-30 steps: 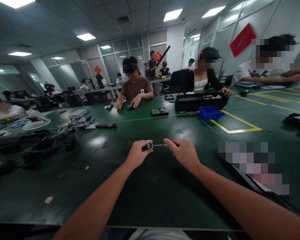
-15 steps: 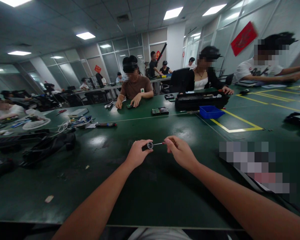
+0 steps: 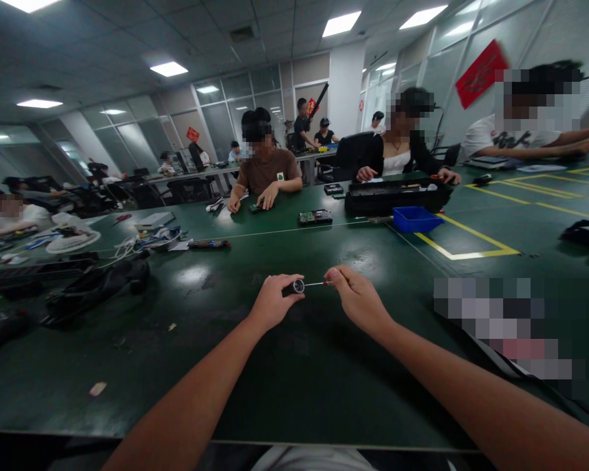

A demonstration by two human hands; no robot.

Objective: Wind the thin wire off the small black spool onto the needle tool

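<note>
Between the thumb and fingers of my left hand (image 3: 273,301) is a small black cylinder (image 3: 290,288), its round, silver-rimmed end turned toward me. My right hand (image 3: 356,294) is closed around the reddish handle of a thin screwdriver (image 3: 315,284). The metal shaft points left, and its tip meets the rim side of the cylinder; whether it sits in a screw is too small to tell. Both hands are held above the green table (image 3: 294,379).
Ahead lie a circuit-board device (image 3: 315,217), a blue tray (image 3: 417,219) and a long black housing (image 3: 397,198). Black parts (image 3: 95,288) and a screwdriver-like tool (image 3: 209,244) are on the left. A blurred-out sheet (image 3: 500,327) lies right. Co-workers sit across the table.
Both hands, with the cylinder and screwdriver, appear slightly further right, along with a small shift of the whole view. A co-worker's hand now shows above the black housing.
</note>
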